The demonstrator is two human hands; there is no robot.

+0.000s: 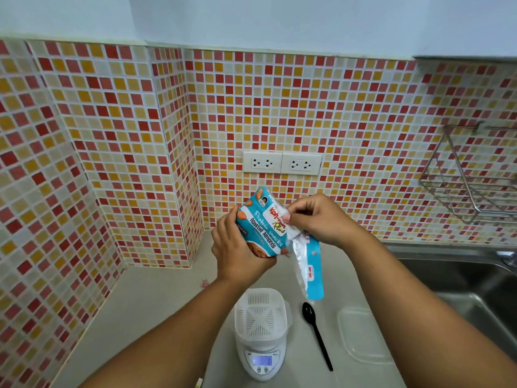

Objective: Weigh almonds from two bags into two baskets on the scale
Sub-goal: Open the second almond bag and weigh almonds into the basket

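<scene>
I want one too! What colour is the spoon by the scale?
Black spoon, clearest in the head view.

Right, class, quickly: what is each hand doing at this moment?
Left hand: closed around the almond bag.
Right hand: pinching the bag's torn strip.

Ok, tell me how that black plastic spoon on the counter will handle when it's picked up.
The black spoon looks thin and plastic, so it is probably very light and a bit bendy. It lies flat on the smooth counter, so it may skid when pushed and is unlikely to roll.

Glossy foil bag, steel sink.
</scene>
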